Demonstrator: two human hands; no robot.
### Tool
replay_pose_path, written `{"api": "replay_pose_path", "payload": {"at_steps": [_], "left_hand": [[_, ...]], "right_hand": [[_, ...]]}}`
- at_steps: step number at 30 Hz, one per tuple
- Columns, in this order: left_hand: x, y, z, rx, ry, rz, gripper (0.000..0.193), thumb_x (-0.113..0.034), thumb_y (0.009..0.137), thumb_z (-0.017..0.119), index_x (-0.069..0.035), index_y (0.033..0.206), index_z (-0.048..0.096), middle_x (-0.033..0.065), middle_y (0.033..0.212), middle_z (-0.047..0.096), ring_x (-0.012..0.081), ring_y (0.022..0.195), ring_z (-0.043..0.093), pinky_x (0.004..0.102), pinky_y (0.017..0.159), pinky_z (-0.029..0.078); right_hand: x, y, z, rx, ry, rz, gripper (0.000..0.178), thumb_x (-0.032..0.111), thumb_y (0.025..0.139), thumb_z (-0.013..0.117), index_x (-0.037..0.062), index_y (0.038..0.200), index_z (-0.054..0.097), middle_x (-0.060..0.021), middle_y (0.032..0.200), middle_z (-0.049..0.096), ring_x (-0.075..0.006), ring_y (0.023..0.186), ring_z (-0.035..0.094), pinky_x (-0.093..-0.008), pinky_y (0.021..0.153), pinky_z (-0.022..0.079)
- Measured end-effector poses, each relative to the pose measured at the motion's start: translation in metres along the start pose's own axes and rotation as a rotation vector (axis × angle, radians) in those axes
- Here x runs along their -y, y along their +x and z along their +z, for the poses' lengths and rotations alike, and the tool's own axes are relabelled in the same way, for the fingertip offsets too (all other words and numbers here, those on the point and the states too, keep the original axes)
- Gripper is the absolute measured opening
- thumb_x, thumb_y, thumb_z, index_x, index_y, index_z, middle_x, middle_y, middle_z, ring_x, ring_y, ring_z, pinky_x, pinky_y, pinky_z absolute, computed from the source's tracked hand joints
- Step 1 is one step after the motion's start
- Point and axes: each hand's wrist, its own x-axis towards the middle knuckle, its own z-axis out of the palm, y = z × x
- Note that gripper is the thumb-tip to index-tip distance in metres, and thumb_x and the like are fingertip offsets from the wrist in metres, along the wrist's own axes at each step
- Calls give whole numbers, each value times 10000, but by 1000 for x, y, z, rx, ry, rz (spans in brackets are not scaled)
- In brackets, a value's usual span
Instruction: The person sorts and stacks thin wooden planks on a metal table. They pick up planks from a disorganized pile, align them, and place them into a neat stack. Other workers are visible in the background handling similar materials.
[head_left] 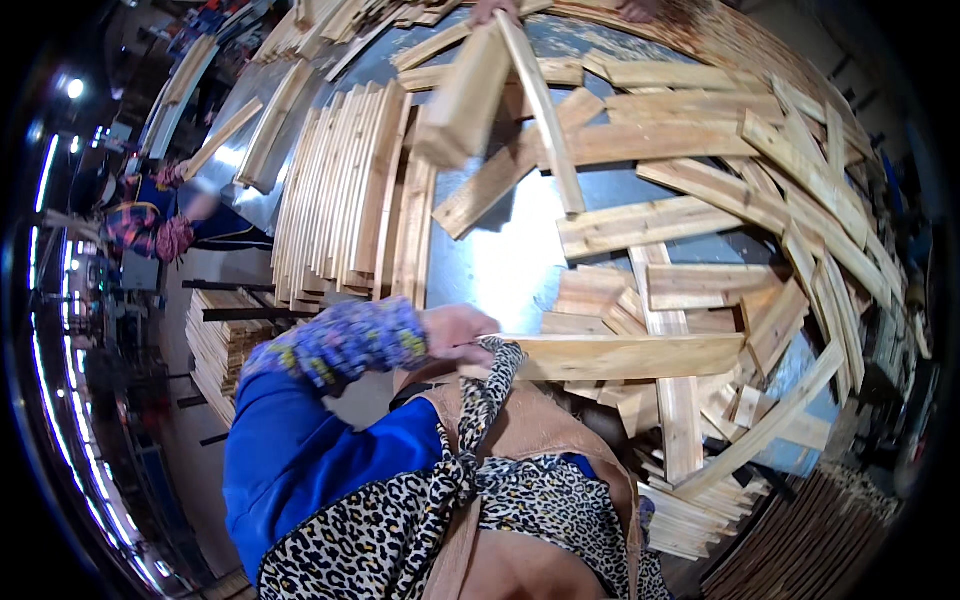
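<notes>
My left hand (459,335) is closed at the near end of a pale wooden board (640,357), which extends rightward across a heap of offcuts. A leopard-print cloth strip (492,395) runs from a knot at my front to the fingertips and partly hides the grip. My right hand is out of sight; only a bit of purple sleeve (647,512) shows beside the apron. Across the metal table (490,265), another person's hand (492,10) grips upright boards, one of them a blurred wide board (465,95).
A row of stacked slats (335,190) stands at the table's left. Loose boards (690,140) lie crisscrossed to the right and far side. Below the table are more stacked strips (700,515). Another person in a plaid sleeve (150,228) works at the far left.
</notes>
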Motion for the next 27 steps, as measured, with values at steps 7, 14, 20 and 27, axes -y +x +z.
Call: {"api": "replay_pose_path", "payload": {"at_steps": [7,14,20,27], "left_hand": [[8,-93,-22,-281,-486,-383,586,-460,927,826,1,1280,742,209,1103,792,276,1021,762,404,931,584],[66,-28,-28,-427,-103,-2,672,-652,1058,545,-27,1266,680,240,1093,738,459,1061,693,504,1012,528],[198,-47,-70,-112,789,320,593,-638,975,630,-72,1111,739,134,984,718,312,964,694,506,1063,471],[208,-77,-103,-82,718,352,503,-558,904,734,-83,1069,746,115,971,707,305,1000,692,522,1076,470]], "right_hand": [[163,-36,121,866,-115,-337,824,439,1064,720,-46,1655,411,-179,1529,636,-267,1361,640,-377,1213,447],[416,-112,359,404,322,-733,620,128,1027,673,-61,1584,480,-153,1381,684,-230,1190,671,-324,1017,548],[437,-121,424,431,-41,-744,546,69,987,696,-55,1505,574,-130,1317,719,-211,1156,685,-339,1045,553],[355,-142,499,190,-61,-664,595,-20,988,678,-44,1554,499,-132,1318,710,-215,1144,686,-340,985,575]]}}
